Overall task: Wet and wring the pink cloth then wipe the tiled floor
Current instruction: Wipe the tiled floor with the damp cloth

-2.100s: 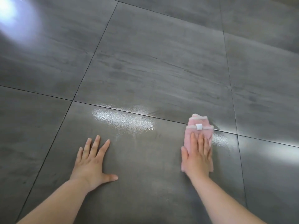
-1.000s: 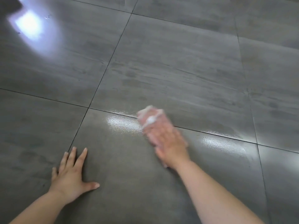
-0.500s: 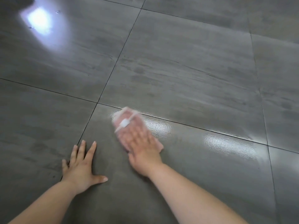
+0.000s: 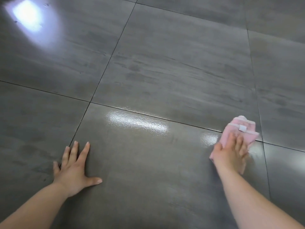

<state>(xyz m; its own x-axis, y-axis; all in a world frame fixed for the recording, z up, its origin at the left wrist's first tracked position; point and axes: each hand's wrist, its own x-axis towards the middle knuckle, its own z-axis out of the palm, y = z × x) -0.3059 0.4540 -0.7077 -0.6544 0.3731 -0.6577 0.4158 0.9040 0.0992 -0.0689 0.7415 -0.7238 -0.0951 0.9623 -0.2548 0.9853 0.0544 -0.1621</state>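
The right hand (image 4: 231,154) lies flat on top of the pink cloth (image 4: 239,131), with its fingers stretched out and close together. It presses the cloth down on the tiled floor (image 4: 165,63) and does not curl around it. The hand and the cloth look a bit blurry. The cloth is folded and sits on the right side, right on a dark line between two tiles. A small white tag (image 4: 243,128) shows on the part of the cloth that sticks out past the fingertips. The left hand (image 4: 74,169) is wide open, with fingers spread apart and the palm flat on the bare floor. It holds nothing. Between the two hands there is a shiny wet streak (image 4: 137,123) on the grey tile.
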